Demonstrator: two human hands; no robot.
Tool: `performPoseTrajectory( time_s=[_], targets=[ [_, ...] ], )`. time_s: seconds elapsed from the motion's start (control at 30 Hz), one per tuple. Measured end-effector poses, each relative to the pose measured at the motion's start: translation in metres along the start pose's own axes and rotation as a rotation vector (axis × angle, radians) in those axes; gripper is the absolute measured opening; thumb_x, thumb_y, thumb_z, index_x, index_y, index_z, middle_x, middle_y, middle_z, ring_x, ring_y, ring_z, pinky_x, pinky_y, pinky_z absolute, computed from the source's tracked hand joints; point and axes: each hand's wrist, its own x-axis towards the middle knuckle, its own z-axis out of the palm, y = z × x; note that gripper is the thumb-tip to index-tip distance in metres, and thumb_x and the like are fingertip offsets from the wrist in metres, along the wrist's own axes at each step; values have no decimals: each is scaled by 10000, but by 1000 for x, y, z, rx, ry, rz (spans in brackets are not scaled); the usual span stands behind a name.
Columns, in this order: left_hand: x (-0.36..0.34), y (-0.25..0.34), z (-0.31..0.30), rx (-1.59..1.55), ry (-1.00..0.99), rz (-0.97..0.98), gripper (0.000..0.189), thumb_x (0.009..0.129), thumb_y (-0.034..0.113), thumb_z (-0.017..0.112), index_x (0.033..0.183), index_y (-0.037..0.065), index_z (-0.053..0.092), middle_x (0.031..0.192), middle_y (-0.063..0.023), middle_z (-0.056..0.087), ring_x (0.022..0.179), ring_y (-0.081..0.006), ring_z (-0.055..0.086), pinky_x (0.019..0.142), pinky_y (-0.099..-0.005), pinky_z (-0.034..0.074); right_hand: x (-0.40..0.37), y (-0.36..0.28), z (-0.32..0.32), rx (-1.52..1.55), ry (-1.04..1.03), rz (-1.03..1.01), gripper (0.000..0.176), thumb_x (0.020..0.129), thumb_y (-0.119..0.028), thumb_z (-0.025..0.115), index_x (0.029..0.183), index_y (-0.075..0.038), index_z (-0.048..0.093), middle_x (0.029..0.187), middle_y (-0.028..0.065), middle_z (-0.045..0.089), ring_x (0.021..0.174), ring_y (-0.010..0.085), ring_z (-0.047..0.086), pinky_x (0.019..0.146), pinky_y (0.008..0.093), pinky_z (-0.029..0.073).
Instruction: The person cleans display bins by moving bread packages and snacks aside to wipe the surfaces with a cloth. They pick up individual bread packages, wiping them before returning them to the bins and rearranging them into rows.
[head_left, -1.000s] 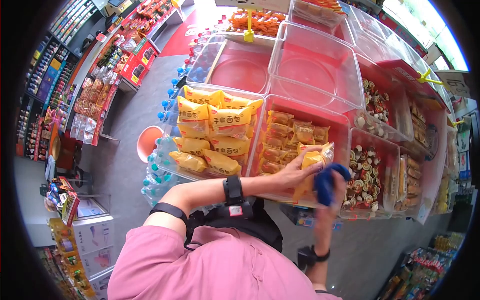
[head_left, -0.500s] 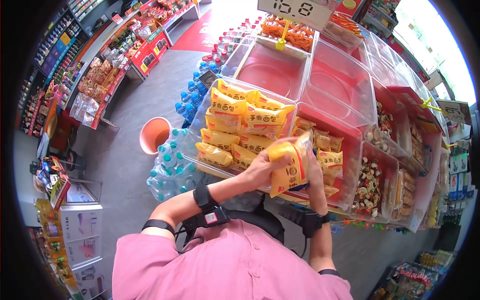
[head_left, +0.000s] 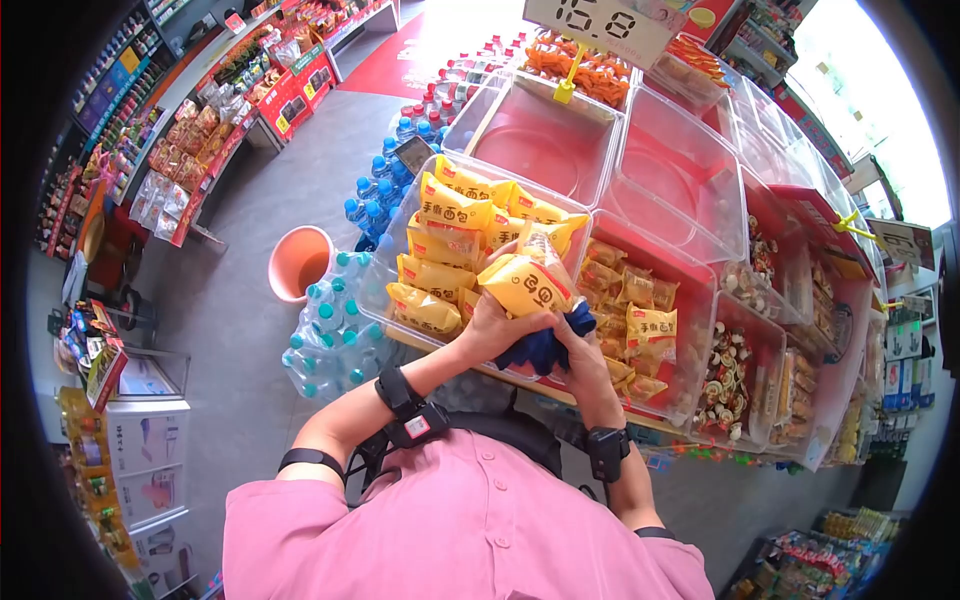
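Both my hands are together over the front of a clear bin [head_left: 375, 300] filled with yellow bread packages [head_left: 455, 205]. My left hand [head_left: 495, 325] grips a yellow package [head_left: 528, 285] from its left side. On the right, my right hand [head_left: 582, 360] has its fingers round a dark blue cloth [head_left: 535, 350], which lies against the underside of the package. The thumbs of both hands are near each other below it. To the right, a red-based bin [head_left: 690, 385] holds smaller yellow packages [head_left: 650, 335].
Bare red-bottomed bins [head_left: 545, 140] stand behind, under a price sign [head_left: 600, 25]. Bottled water packs [head_left: 335, 330] and an orange bucket [head_left: 300, 265] are at the left. Wrapped sweets [head_left: 735, 380] fill a bin on the right.
The held package has moved left and turned from upright to lying more level. My right hand has come left beside my left hand, and the blue cloth shows more.
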Motion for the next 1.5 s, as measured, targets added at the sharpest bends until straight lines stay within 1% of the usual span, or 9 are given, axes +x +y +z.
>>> performPoseTrajectory(
  time_s=[0.13,0.27,0.43,0.57,0.83,1.13,1.23,1.4,1.5],
  targets=[
    [16,10,-7,104,119,29,690,743,90,747,1263,34,297,1225,-88,381,1080,-139,469,871,-272,449,12,5,-17,-136,-142,-68,302,835,-194,676,1095,-85,569,902,-2,619,773,84,592,650,220,479],
    [42,59,-43,355,124,58,604,721,67,751,1161,66,337,1176,-88,432,1070,-173,502,862,-274,461,-7,-25,-48,-202,61,-182,188,831,-83,654,1004,-41,594,871,5,618,764,94,587,691,240,480],
    [66,84,-61,1106,-440,128,560,614,28,775,1108,47,513,1088,-119,520,1022,-314,557,917,-376,438,-24,-37,-95,-69,277,-254,189,827,-80,662,1002,-52,596,868,2,608,763,88,572,689,229,469],
    [91,40,-51,1097,-743,-136,549,629,105,769,1123,27,543,1133,-178,566,1035,-324,555,890,-376,435,-29,-25,-113,-55,324,-261,192,824,-85,669,1000,-63,597,872,-20,598,766,80,560,674,230,462],
    [83,25,-42,1293,-687,52,514,668,185,734,1137,54,571,1109,-143,587,969,-330,580,815,-398,469,-48,-18,-125,15,435,-230,202,805,-77,686,985,-65,596,875,-15,596,763,88,560,691,238,458],
    [64,10,-46,1373,-725,371,543,721,138,674,1236,72,515,1151,-126,563,1082,-297,520,942,-400,393,-60,-4,-131,66,521,-228,201,818,-125,682,1002,-76,617,874,-15,605,768,108,578,675,256,472],
    [69,-2,-45,1426,-758,482,537,724,115,660,1239,74,511,1203,-127,523,1129,-280,486,1002,-423,345,-64,-4,-128,106,522,-178,230,860,-233,637,1029,-79,607,878,-6,619,758,111,597,669,253,486],
    [52,9,-26,1566,-673,398,615,798,145,587,1368,119,358,1412,-119,311,1314,-282,279,1108,-521,72,-84,-15,-130,282,443,-255,409,906,-437,523,1095,-79,580,895,16,644,753,123,622,656,254,506],
    [51,0,-29,1593,-702,393,643,865,295,522,1430,147,253,1491,-123,186,1382,-274,157,1099,-543,-3,-105,-29,-134,544,324,-342,515,924,-471,432,1224,-59,503,1098,86,618,987,207,606,832,379,496]
  ],
)
